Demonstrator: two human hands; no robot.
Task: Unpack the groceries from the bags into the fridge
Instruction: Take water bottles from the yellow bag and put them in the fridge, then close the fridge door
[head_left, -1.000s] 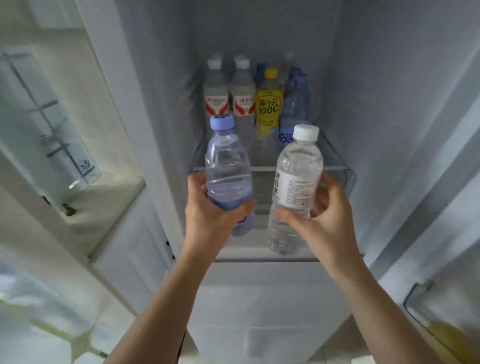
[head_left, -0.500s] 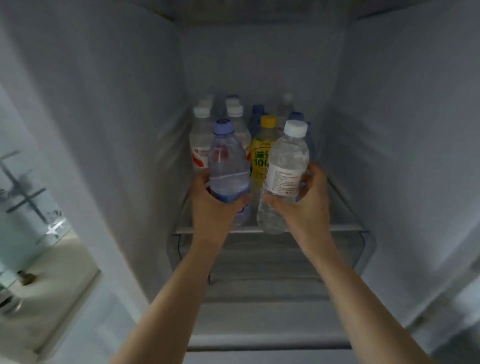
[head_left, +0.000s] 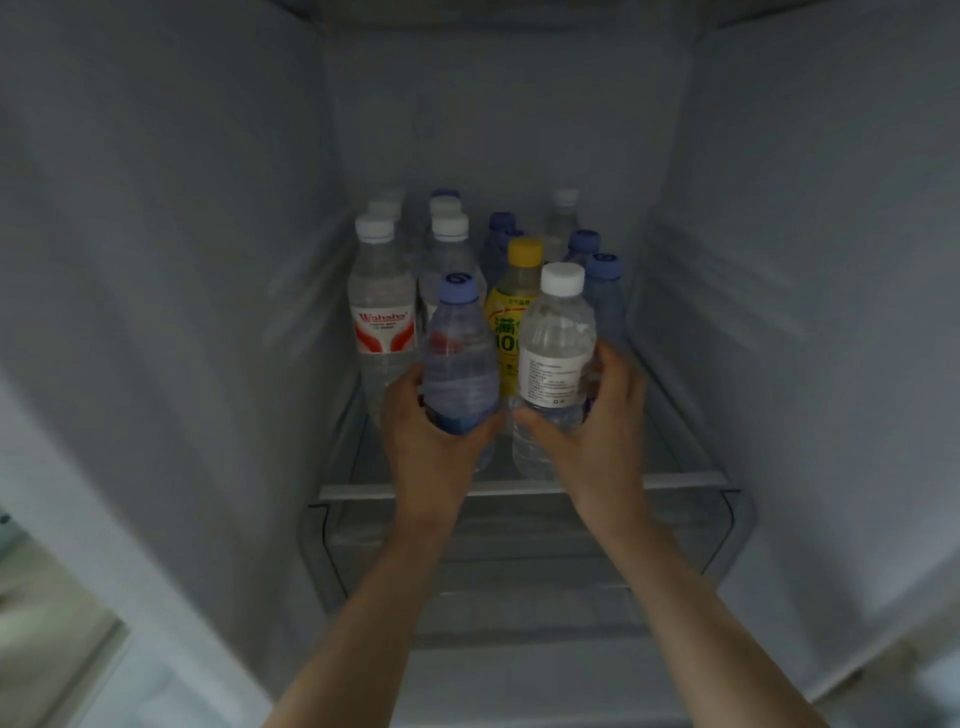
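Both my arms reach into the open fridge. My left hand (head_left: 431, 441) grips a clear water bottle with a blue cap (head_left: 460, 353) low on its body. My right hand (head_left: 597, 431) grips a clear water bottle with a white cap and white label (head_left: 553, 353). Both bottles stand upright over the front part of the glass shelf (head_left: 675, 480), side by side; whether their bases touch the shelf I cannot tell.
Behind the held bottles stand several others: a red-labelled water bottle (head_left: 382, 317), a yellow-capped yellow drink (head_left: 511, 312), more white-capped and blue-capped bottles. A clear drawer (head_left: 722, 540) sits below the shelf. The fridge walls close in left and right.
Both hands have carried their bottles deeper into the fridge, over the shelf front and closer to the standing bottles. The view has moved in and the outside counter has nearly left the frame.
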